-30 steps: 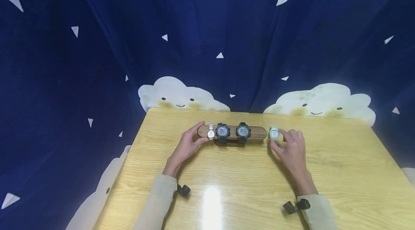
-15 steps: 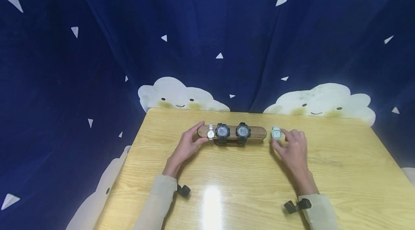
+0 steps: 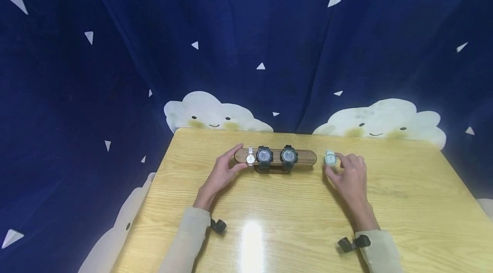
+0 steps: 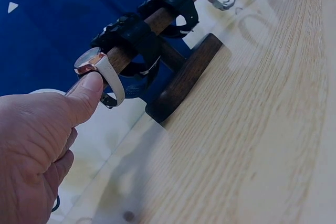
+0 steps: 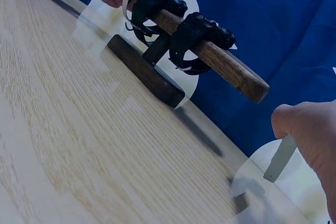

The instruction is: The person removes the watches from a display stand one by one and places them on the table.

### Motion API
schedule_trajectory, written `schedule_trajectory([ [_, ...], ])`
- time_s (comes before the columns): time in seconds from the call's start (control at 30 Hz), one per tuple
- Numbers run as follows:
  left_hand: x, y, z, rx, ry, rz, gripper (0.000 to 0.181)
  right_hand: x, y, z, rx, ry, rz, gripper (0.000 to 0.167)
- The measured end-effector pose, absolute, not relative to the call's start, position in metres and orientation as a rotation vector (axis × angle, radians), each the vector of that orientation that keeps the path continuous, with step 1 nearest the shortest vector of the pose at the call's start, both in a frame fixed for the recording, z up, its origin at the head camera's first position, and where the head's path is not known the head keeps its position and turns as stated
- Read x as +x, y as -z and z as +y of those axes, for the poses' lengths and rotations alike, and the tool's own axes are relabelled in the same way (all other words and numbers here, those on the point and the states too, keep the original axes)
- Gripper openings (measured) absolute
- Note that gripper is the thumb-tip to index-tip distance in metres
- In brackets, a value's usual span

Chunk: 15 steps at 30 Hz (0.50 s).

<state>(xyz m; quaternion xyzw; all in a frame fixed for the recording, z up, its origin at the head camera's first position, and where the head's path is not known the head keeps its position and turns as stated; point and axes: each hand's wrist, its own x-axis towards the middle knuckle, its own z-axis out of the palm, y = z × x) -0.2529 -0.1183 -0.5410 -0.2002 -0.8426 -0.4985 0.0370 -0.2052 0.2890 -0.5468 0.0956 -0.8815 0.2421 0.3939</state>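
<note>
A wooden watch stand (image 3: 306, 157) stands on the table, a rounded bar on a low base (image 5: 144, 69). My left hand (image 3: 222, 172) grips the bar's left end, the thumb (image 4: 86, 90) against the small watch with a white strap (image 4: 110, 74). Two black digital watches (image 3: 264, 156) circle the bar farther right. Off the bar's right end, my right hand (image 3: 351, 179) pinches a pale mint watch (image 3: 330, 158) between thumb and fingers, its face upward. In the right wrist view its strap (image 5: 281, 158) hangs below the thumb and the watch face is hidden.
The light wooden table (image 3: 292, 221) runs up to a dark blue curtain (image 3: 239, 29) with white clouds and triangles. The stand's bar is raised above the table on a short post (image 5: 156, 50). Black wrist cameras (image 3: 218, 226) sit on both sleeves.
My right hand has drawn the mint watch slightly rightward, farther from the end of the bar. The left hand, the stand and its other watches have stayed in place.
</note>
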Motion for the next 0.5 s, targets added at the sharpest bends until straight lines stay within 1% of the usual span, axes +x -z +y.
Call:
schedule_trajectory([
  [0.5,-0.251,0.54,-0.1178,-0.601,1.534,-2.589,0.071,-0.2033,0.5473,0.2908,0.207,-0.626,-2.273,0.043],
])
